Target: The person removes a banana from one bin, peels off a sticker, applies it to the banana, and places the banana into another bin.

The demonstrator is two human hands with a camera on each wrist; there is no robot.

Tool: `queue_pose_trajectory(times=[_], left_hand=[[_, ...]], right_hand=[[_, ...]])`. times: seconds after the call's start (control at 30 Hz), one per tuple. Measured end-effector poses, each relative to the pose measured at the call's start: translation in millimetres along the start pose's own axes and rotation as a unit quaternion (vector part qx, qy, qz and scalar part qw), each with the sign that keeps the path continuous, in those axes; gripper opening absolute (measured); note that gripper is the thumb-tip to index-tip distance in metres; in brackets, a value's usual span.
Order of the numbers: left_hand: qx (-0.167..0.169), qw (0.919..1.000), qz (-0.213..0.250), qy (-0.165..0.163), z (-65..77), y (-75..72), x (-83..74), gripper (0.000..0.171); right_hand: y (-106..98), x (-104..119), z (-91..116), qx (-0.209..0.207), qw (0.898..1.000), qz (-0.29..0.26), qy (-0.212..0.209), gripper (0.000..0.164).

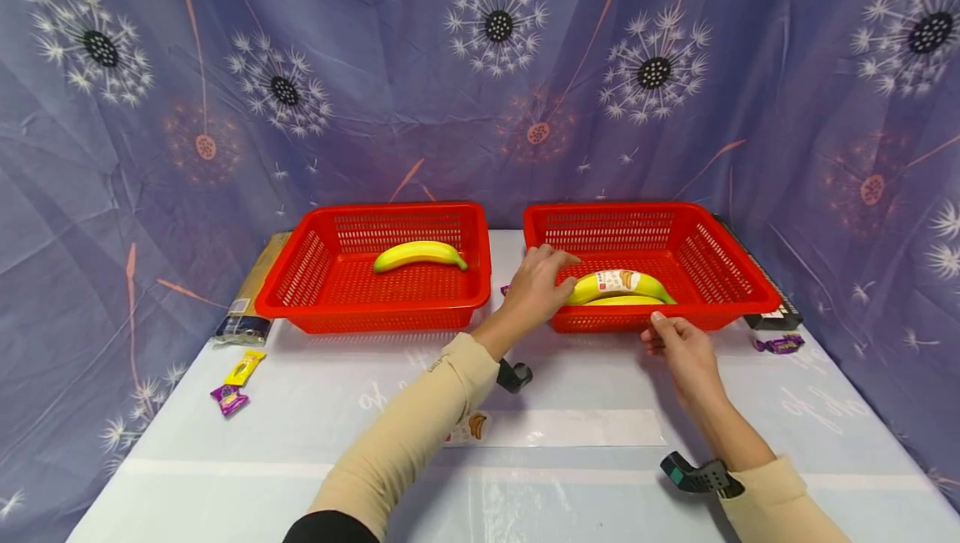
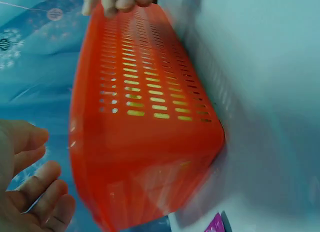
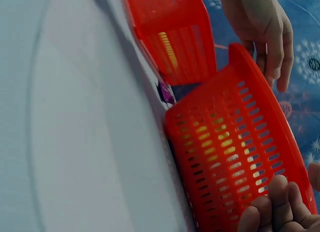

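Two bananas lie against the front wall inside the right red basket [image 1: 738,309]. A white sticker marks the upper banana [image 1: 648,286]; the lower banana [image 1: 622,301] is mostly hidden behind the rim. My left hand [image 1: 536,280] hovers over this basket's left end with fingers loosely bent, near the bananas' left tips and holding nothing. With the thumb over the front rim and the fingers curled beneath it outside, my right hand [image 1: 682,351] grips the basket's edge. Through the slots in the right wrist view, yellow shows behind the basket wall [image 3: 200,97].
To the left stands another red basket [image 1: 375,315] with one banana [image 1: 420,254] in it. Wrapped candies, one yellow [image 1: 245,367] and one purple [image 1: 229,399], lie at the table's left; another purple candy [image 1: 780,344] is at the right. A clear strip with a banana label [image 1: 570,428] lies in front.
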State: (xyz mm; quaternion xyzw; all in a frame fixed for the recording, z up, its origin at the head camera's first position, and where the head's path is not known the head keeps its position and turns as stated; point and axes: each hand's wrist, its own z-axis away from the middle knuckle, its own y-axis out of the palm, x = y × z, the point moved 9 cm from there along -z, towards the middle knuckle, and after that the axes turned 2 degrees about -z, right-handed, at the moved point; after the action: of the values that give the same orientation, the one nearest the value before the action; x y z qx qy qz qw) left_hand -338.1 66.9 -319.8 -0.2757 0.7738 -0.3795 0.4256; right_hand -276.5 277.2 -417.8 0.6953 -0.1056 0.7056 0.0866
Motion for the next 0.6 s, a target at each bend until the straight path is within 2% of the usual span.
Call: queue_pose_trajectory(times=[0.13, 0.27, 0.43, 0.6], left_hand=[[-0.029, 0.9988, 0.039, 0.007, 13.0, -20.0, 11.6, 0.027], [-0.057, 0.996, 0.068, 0.011, 23.4, -40.6, 30.1, 0.028], [-0.085, 0.9946, 0.056, -0.019, 32.0, -66.4, 65.3, 0.03], [-0.077, 0.9929, 0.041, -0.081, 35.4, -89.4, 110.6, 0.034]], right_hand=[[10.5, 11.0, 10.5, 0.02, 0.991, 0.119, -0.052, 0.04], [30.0, 26.0, 22.6, 0.043, 0.974, 0.183, -0.125, 0.031], [64.0, 44.0, 39.6, 0.08, 0.959, 0.196, -0.19, 0.02], [102.0, 59.9, 49.6, 0.12, 0.953, 0.173, -0.22, 0.021]])
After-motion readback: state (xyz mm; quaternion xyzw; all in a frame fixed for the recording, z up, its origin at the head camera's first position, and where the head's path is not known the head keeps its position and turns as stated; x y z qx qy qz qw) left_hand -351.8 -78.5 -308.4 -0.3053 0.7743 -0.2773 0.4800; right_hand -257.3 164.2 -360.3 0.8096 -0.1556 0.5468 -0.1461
